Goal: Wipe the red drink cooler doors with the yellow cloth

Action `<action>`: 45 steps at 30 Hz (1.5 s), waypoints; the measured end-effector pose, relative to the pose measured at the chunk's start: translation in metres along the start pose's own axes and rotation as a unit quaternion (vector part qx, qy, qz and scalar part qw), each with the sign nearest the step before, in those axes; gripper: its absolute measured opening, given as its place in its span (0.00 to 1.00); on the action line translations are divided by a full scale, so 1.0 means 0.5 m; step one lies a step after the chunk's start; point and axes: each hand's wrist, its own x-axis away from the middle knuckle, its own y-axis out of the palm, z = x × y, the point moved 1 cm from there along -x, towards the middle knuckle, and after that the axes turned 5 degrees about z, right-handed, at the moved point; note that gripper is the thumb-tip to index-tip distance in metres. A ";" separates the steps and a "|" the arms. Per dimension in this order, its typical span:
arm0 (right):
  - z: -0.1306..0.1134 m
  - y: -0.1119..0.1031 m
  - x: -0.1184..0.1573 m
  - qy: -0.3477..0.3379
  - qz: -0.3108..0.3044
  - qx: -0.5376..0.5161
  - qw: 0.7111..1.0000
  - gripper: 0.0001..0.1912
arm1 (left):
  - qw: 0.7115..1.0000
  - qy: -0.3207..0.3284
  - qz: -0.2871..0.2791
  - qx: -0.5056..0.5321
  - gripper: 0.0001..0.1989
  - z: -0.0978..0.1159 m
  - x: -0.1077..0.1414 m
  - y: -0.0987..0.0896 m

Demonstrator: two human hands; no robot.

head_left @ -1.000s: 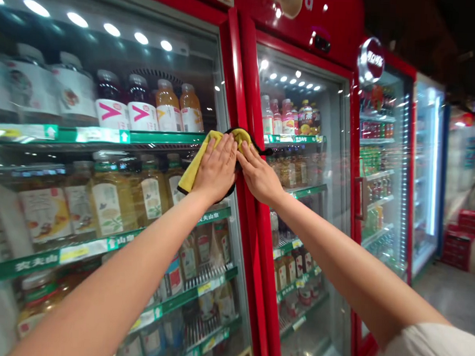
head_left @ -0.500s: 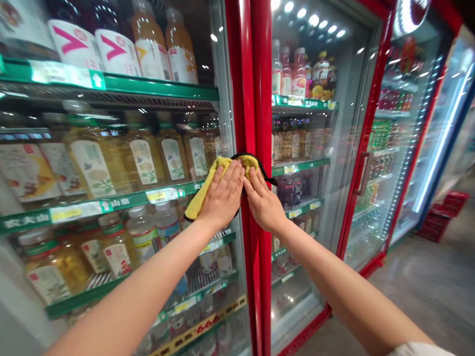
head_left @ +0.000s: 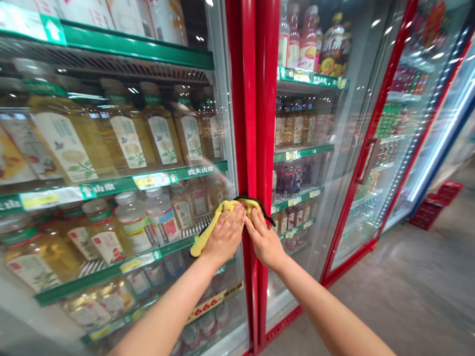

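A yellow cloth (head_left: pixel 201 240) with black edging is wrapped over the red door frames (head_left: pixel 264 121) where two glass-fronted drinks fridges meet. My left hand (head_left: pixel 226 234) presses the cloth's left part against the frame, fingers together and pointing up. On the other side, my right hand (head_left: pixel 267 241) holds the right part, its fingertips close to those of the left. Black edging shows above the right fingers. The palms and most of the cloth between them and the frame are hidden.
Behind the left glass, bottles (head_left: pixel 129 136) stand on shelves with green price strips (head_left: pixel 137 40). More bottles (head_left: pixel 308 37) fill the right fridge. A door handle (head_left: pixel 367 161) sticks out farther right. Red crates (head_left: pixel 435 205) stand on the grey floor (head_left: pixel 397 295).
Both hands and the cloth have slid down along the red frame, from about the middle shelf strip to below it. The view has also shifted slightly.
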 end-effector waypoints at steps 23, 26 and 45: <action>0.005 -0.079 -0.197 -0.010 0.040 -0.054 0.998 0.38 | 0.998 0.022 0.028 -0.051 0.40 -0.131 -0.094 -0.085; 0.022 -0.134 -0.315 -0.008 0.087 -0.081 0.993 0.35 | 0.997 -0.003 0.048 -0.056 0.39 -0.208 -0.185 -0.136; 0.039 -0.265 -0.399 -0.011 0.246 -0.103 0.964 0.23 | 0.986 -0.023 0.124 -0.108 0.23 -0.396 -0.449 -0.259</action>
